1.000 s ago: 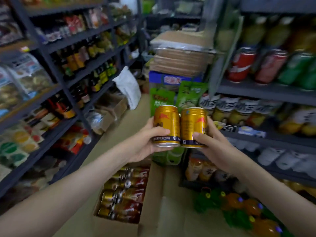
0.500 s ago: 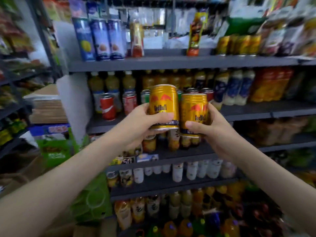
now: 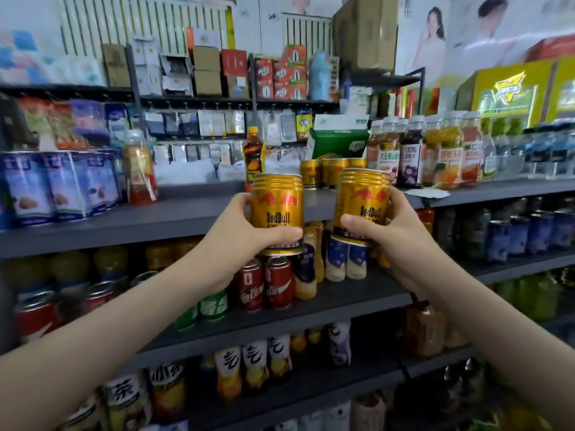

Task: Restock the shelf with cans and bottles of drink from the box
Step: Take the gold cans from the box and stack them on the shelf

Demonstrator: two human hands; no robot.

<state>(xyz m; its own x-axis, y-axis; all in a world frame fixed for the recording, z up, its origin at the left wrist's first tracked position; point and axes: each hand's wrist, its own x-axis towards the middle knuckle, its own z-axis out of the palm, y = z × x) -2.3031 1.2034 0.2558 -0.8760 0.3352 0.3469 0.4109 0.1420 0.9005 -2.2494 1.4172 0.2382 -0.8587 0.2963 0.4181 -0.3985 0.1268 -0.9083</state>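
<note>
At the left of the frame a row of blue drink cartons [image 3: 56, 188] stands along the front lip of the long grey shelf board [image 3: 193, 209]. Just right of them is a clear plastic bottle of orange-red drink [image 3: 138, 169]. From that bottle rightwards the board lies bare as far as a dark bottle with an orange cap [image 3: 253, 157] near centre. This is the widest open stretch, and its front edge runs across at about the height of the hands.

The left hand [image 3: 245, 241] is wrapped round the lower half of a gold Red Bull can [image 3: 277, 206], thumb across the front. It holds the can upright in the air before the shelf edge, just below the dark bottle. A gap separates it from the second gold can [image 3: 362, 203], which the right hand [image 3: 395, 241] grips the same way, leaning slightly.

Behind that can a cluster of matching gold cans [image 3: 326, 171] stands on the board. A green cardboard box [image 3: 337, 141] sits behind the cluster, and tall juice bottles [image 3: 435, 154] crowd the board to the right. Below the hands, red cans [image 3: 267, 284] and pale bottles [image 3: 345, 259] fill the next shelf down.

Half a second ago the two cans were pressed side by side in front of that lower shelf. Now they sit higher, level with the upper board, and have come apart.
</note>
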